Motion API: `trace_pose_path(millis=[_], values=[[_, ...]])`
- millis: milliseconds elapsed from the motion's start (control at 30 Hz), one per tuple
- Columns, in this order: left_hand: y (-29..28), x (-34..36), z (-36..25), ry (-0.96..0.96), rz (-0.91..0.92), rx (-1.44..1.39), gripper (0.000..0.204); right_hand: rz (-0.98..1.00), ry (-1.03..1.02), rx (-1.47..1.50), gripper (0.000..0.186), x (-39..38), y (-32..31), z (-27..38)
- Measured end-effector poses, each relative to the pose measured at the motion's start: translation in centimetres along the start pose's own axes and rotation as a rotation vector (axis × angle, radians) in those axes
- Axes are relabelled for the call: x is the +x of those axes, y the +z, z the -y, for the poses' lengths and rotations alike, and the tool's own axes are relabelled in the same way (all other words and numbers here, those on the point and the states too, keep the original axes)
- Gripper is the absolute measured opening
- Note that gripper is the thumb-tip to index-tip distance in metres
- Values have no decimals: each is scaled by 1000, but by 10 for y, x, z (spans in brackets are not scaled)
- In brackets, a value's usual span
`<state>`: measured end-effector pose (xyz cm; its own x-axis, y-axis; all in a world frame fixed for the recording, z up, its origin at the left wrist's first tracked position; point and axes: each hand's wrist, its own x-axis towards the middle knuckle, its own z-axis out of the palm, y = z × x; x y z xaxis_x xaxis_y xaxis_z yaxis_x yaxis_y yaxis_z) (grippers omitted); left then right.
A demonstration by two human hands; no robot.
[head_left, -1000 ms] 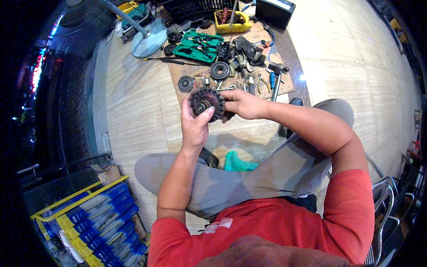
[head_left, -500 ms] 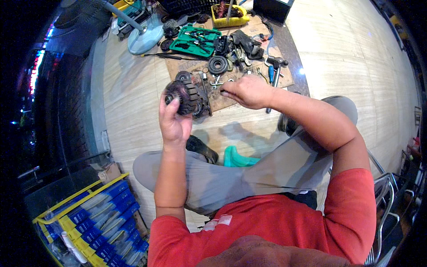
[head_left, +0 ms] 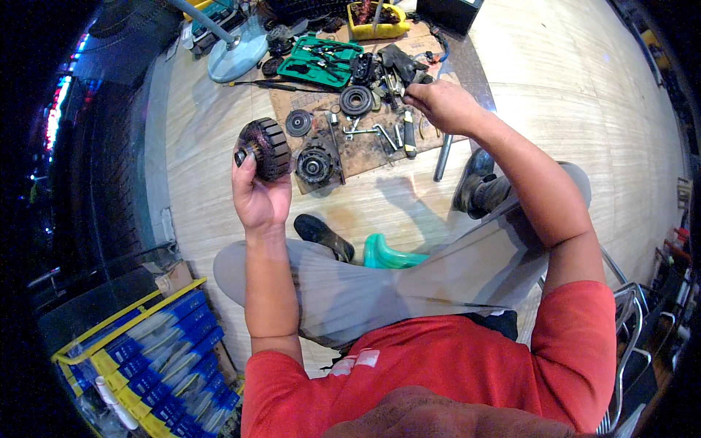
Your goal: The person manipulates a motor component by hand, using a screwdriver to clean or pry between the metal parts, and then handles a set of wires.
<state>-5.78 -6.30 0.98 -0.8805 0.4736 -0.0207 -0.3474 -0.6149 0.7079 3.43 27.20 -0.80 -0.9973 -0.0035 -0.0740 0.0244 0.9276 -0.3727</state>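
Observation:
My left hand point(head_left: 259, 193) is closed around a dark, round motor core point(head_left: 270, 150) with a blocky slotted rim and reddish windings, held up left of the cardboard. The thumb presses near its centre. My right hand point(head_left: 445, 106) is over the tools at the cardboard's right side, fingers curled together; what they hold, if anything, is hidden. A metal bar point(head_left: 442, 159) lies below that hand, its upper end covered. A dark round motor housing point(head_left: 315, 165) rests on the cardboard's near left corner. Beyond it are a small black wheel-like part point(head_left: 299, 123) and a larger black ring point(head_left: 356, 101).
A green tool case point(head_left: 319, 63) with pliers lies open at the back, beside a yellow tub point(head_left: 378, 28). Several wrenches point(head_left: 383, 136) and a yellow-black handled tool point(head_left: 409, 136) lie on the cardboard point(head_left: 365, 166). A fan base point(head_left: 238, 58) stands back left. Between my feet is a green curved object point(head_left: 391, 252).
My left hand has moved left with the motor core, uncovering the housing on the cardboard. My right hand has moved right and farther away, over the tools.

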Motion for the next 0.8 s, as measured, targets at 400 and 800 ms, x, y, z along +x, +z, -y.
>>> trace_pose_path(millis=[400,800], values=[[-3,-1,1,-37,38,-2,52,93,133,-237,33,-4,12,-37],[41,-14,37,-129,132,224,67,182,-287,588,79,-7,30,39]])
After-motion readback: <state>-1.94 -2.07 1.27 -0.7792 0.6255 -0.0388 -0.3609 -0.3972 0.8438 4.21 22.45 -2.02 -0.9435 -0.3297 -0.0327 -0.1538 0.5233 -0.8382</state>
